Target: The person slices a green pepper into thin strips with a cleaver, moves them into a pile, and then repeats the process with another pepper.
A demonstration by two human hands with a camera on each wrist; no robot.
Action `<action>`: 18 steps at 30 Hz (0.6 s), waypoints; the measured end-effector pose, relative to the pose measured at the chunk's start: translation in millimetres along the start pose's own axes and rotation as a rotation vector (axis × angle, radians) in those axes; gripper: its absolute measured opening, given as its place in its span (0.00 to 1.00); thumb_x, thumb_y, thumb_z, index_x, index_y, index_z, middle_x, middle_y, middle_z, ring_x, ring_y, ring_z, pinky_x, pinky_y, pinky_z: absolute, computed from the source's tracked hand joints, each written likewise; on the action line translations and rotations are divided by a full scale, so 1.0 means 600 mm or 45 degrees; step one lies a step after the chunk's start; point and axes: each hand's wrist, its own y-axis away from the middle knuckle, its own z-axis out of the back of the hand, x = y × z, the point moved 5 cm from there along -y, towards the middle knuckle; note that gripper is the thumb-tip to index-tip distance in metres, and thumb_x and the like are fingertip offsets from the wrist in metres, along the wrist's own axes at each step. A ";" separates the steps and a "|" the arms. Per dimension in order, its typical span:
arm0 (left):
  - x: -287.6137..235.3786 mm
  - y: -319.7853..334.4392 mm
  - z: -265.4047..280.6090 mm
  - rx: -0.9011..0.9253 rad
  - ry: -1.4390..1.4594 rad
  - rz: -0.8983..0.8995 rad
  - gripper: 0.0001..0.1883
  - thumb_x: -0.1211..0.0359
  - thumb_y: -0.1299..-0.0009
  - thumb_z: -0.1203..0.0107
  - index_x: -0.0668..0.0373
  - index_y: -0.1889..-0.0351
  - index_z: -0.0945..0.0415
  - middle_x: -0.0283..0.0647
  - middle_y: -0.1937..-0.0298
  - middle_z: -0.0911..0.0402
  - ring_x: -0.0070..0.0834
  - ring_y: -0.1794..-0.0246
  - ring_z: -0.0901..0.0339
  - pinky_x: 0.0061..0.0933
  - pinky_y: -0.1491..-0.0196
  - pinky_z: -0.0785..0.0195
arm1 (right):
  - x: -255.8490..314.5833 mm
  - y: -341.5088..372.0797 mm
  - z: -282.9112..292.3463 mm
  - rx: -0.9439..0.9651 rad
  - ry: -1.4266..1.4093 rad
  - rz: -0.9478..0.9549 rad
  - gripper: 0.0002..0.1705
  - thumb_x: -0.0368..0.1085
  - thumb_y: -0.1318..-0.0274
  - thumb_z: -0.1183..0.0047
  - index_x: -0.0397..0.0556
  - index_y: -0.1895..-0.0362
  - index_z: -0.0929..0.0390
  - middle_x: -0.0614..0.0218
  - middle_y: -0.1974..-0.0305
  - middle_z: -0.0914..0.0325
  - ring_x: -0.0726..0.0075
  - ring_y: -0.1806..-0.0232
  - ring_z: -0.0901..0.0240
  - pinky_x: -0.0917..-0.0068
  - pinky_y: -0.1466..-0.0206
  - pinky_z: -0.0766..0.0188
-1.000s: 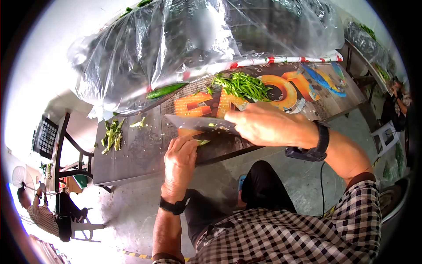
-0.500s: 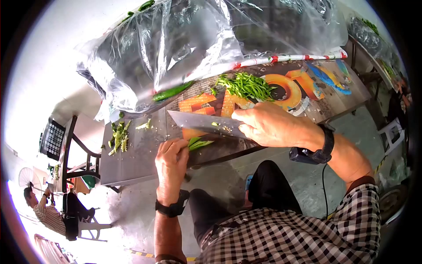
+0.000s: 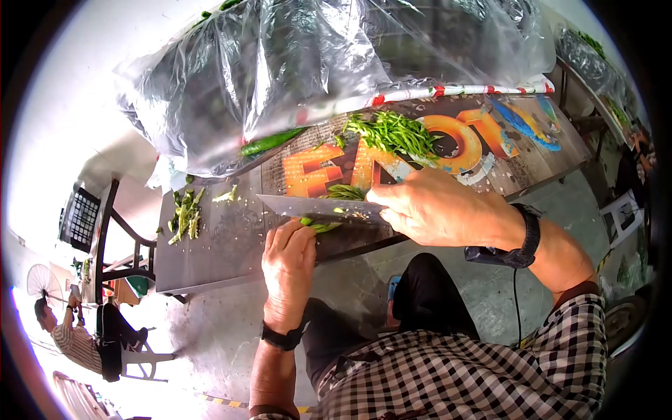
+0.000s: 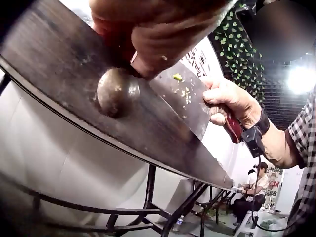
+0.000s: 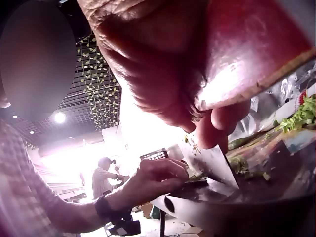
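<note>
Plainly, we had the work close to the near edge of the long table (image 3: pixel 210 262). The left hand (image 3: pixel 288 269) lay across that edge, fingertips over the wood and wrist out past the rim, above the floor (image 3: pixel 210 329). Its fingers were together and bent, pinching a green pepper piece (image 3: pixel 324 227) that stuck out to the right, just inside the edge. The right hand (image 3: pixel 444 210) was clamped round the reddish handle (image 4: pixel 232 127) of a broad knife (image 3: pixel 294 207), whose blade pointed left, seeds and green bits on its face. The tip reached past the left fingertips on their far side; we could not tell whether blade and fingers touched.

Cut strips (image 3: pixel 345 191) lay just beyond the blade, and a larger heap (image 3: pixel 395 133) sat farther back, well in from the near edge. To the left we saw a stretch of dark wood between the left hand and the pale green trimmings (image 3: pixel 187 213), giving some room sideways.

At the far edge, clear plastic (image 3: pixel 280 70) draped over a bulky load we could not make out, with a whole green pepper (image 3: pixel 273 142) beside its lower border. Off past the table's left end stood a black lattice crate (image 3: pixel 84 218); its contents were too small to tell.
</note>
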 end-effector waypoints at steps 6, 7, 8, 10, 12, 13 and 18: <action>0.005 -0.004 0.005 -0.071 0.076 0.059 0.09 0.80 0.43 0.38 0.61 0.65 0.20 0.40 0.63 0.19 0.38 0.61 0.22 0.34 0.57 0.28 | 0.001 0.003 0.004 -0.017 0.021 -0.024 0.04 0.31 0.44 0.48 0.43 0.67 0.28 0.51 0.82 0.26 0.43 0.77 0.24 0.52 0.71 0.29; 0.010 -0.006 0.010 -0.100 0.104 0.073 0.09 0.80 0.43 0.39 0.62 0.65 0.20 0.40 0.64 0.19 0.36 0.62 0.22 0.32 0.59 0.28 | -0.002 0.002 0.006 -0.023 0.032 -0.031 0.05 0.31 0.44 0.48 0.43 0.67 0.28 0.51 0.82 0.26 0.43 0.76 0.24 0.52 0.71 0.29; 0.019 -0.008 0.011 -0.058 0.130 0.153 0.08 0.80 0.43 0.39 0.61 0.65 0.19 0.40 0.64 0.19 0.37 0.63 0.22 0.33 0.59 0.28 | -0.005 0.002 0.007 -0.028 0.042 -0.037 0.05 0.32 0.43 0.48 0.43 0.67 0.28 0.50 0.81 0.26 0.43 0.76 0.24 0.52 0.71 0.29; 0.039 -0.015 0.016 0.027 0.181 0.319 0.08 0.78 0.42 0.39 0.61 0.65 0.19 0.41 0.65 0.18 0.39 0.65 0.22 0.35 0.59 0.28 | -0.013 0.003 0.006 -0.061 -0.001 -0.014 0.08 0.32 0.43 0.46 0.44 0.60 0.28 0.51 0.83 0.29 0.41 0.78 0.27 0.50 0.74 0.34; 0.048 -0.026 0.015 0.068 0.194 0.328 0.07 0.77 0.42 0.40 0.61 0.65 0.19 0.44 0.67 0.19 0.41 0.68 0.21 0.37 0.61 0.28 | -0.017 0.002 0.004 -0.088 -0.026 0.012 0.10 0.32 0.43 0.45 0.44 0.58 0.29 0.50 0.84 0.30 0.40 0.79 0.29 0.49 0.75 0.37; 0.049 -0.032 0.014 0.137 0.171 0.313 0.07 0.76 0.41 0.41 0.60 0.65 0.18 0.44 0.67 0.19 0.42 0.67 0.21 0.37 0.61 0.28 | -0.018 0.001 0.004 -0.101 -0.029 0.027 0.10 0.32 0.43 0.46 0.44 0.59 0.29 0.50 0.84 0.31 0.40 0.79 0.29 0.49 0.75 0.37; 0.055 -0.065 0.001 0.488 -0.017 0.244 0.05 0.72 0.38 0.43 0.55 0.66 0.17 0.44 0.67 0.20 0.45 0.65 0.21 0.39 0.61 0.28 | -0.022 -0.007 0.009 -0.119 -0.045 0.023 0.08 0.32 0.43 0.47 0.44 0.63 0.31 0.49 0.84 0.32 0.38 0.79 0.30 0.49 0.74 0.37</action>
